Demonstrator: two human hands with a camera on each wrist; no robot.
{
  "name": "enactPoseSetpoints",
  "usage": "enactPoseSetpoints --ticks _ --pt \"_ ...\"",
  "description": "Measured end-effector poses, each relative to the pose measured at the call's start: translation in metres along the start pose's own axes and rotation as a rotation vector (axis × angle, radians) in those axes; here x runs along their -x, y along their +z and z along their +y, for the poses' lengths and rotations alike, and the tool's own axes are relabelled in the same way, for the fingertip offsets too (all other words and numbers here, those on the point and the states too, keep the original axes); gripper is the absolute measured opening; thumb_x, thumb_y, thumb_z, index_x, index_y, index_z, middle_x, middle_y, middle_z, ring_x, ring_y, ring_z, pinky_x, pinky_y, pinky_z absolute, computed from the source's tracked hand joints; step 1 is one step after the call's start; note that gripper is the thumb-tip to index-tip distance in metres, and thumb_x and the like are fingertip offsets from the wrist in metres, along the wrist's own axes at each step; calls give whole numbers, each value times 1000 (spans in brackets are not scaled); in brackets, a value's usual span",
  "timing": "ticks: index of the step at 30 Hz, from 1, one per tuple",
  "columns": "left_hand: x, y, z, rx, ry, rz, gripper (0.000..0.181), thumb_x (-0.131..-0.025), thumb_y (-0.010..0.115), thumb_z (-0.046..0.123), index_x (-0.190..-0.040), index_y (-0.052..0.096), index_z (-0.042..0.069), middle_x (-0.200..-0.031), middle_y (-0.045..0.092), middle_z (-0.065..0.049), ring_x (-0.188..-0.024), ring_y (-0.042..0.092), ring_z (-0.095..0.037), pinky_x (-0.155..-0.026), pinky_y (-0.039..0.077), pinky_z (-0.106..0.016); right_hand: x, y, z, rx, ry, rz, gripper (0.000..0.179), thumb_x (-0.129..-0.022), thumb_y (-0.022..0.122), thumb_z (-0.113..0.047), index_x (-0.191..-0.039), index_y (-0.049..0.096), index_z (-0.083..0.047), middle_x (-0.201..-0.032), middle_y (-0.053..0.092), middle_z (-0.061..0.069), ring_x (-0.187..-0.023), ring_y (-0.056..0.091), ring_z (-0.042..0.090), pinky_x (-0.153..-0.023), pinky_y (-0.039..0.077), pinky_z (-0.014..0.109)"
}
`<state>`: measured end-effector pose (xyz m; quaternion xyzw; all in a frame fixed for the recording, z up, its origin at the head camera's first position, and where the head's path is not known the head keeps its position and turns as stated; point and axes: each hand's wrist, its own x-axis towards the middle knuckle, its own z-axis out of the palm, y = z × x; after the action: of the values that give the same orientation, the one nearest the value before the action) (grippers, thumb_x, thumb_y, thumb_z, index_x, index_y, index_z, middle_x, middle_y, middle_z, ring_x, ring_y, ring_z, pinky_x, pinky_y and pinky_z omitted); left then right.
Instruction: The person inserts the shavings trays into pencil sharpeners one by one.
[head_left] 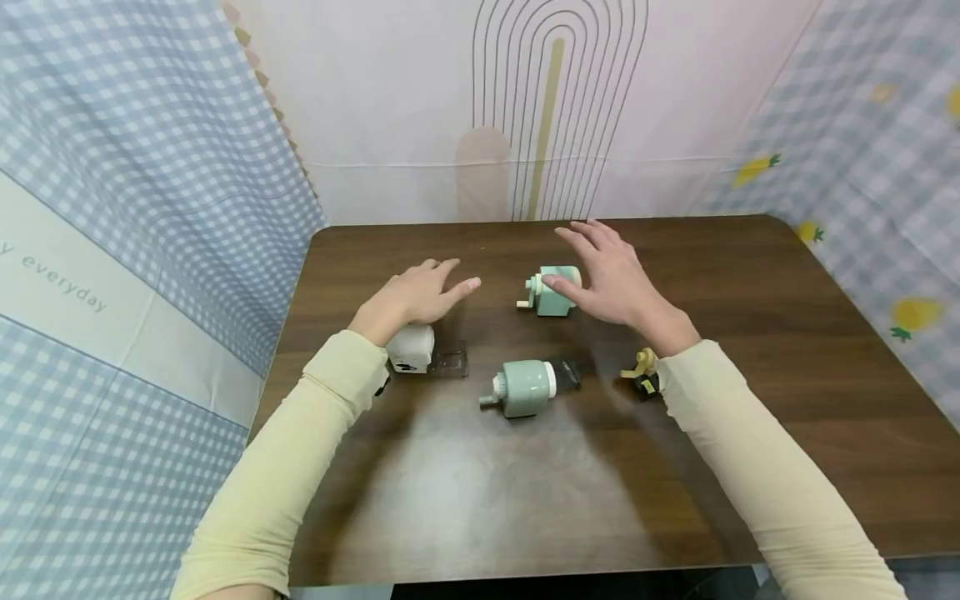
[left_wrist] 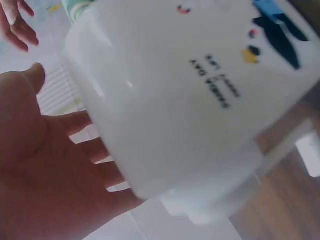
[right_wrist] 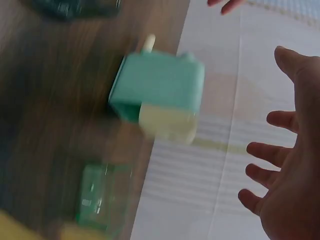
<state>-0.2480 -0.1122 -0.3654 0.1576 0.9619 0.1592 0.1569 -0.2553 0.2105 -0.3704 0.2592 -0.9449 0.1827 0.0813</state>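
My left hand [head_left: 416, 296] is held with fingers spread just beyond a white crank pencil sharpener [head_left: 412, 348], gripping nothing. Printed panda art and lettering cover the side of this sharpener [left_wrist: 180, 95], which fills much of the left wrist view. Over on the right, my right hand [head_left: 611, 279] hovers with outstretched fingers, its thumb overlapping a mint pencil sharpener [head_left: 555, 292] in the head view. Between the arms lies a larger grey-green crank sharpener [head_left: 525, 388]. A yellow-and-black piece [head_left: 642, 372] is partly hidden by the right sleeve.
A clear shavings drawer [head_left: 450, 362] lies beside the white sharpener, and a dark one [head_left: 567, 375] adjoins the grey-green sharpener. In the right wrist view a see-through green drawer [right_wrist: 102, 200] rests near the mint sharpener. Patterned cloths [head_left: 390, 100] hang around the brown table [head_left: 450, 517].
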Motion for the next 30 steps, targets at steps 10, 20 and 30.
enactPoseSetpoints --ticks 10,20,30 --pt "15 7 -4 -6 -50 -122 72 -113 30 56 -167 29 8 -171 27 -21 -159 22 -39 -125 23 -60 -3 23 -60 -78 -163 -160 71 -98 71 -57 -147 59 -6 -145 60 16 -136 52 38 -111 43 59" --pt "26 25 -20 47 -87 -92 56 -113 38 37 -158 44 4 -151 57 -16 -136 56 -37 -110 44 -57 -13 55 -116 85 -214 -356 56 -95 79 -42 -139 65 -9 -126 70 9 -109 67 31 -84 56 49" --pt "22 41 -28 -6 -79 12 43 -111 34 34 -137 64 17 -124 69 -5 -106 66 -31 -88 51 -51 -27 74 -139 155 -123 -534 59 -94 81 -42 -140 64 -8 -117 71 7 -101 69 28 -76 57 47"
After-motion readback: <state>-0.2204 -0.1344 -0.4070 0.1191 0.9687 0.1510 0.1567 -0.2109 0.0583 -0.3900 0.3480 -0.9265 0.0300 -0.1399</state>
